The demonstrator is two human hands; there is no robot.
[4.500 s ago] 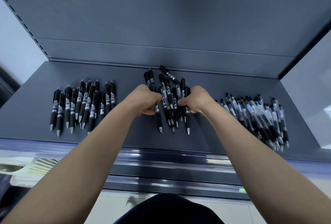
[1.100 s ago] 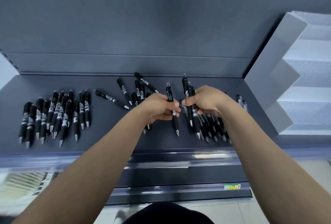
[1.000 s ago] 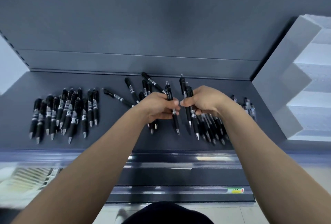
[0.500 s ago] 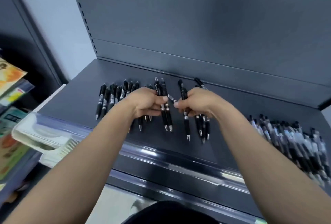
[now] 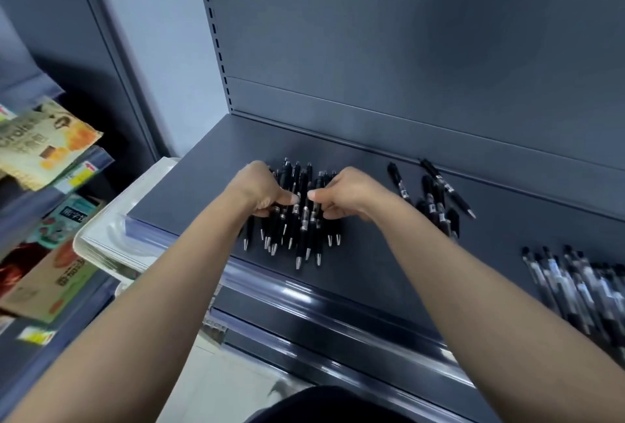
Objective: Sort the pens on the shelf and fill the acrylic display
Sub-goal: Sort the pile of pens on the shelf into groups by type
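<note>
Left hand (image 5: 260, 191): now over at the left-end pile, fingers clamped on its pens.
Right hand (image 5: 345, 194): clamped on the same bundle of black click pens (image 5: 297, 216) on the dark grey shelf (image 5: 372, 263).
Change: middle pile thinned to scattered black pens (image 5: 436, 196); sorting advances.
Acrylic display: out of sight.

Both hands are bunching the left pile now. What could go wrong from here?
1. The black pens point their tips at the shelf edge; squeezing between the left hand and right hand may push some off.
2. Loose pens lie near the right forearm and could scatter.
</note>
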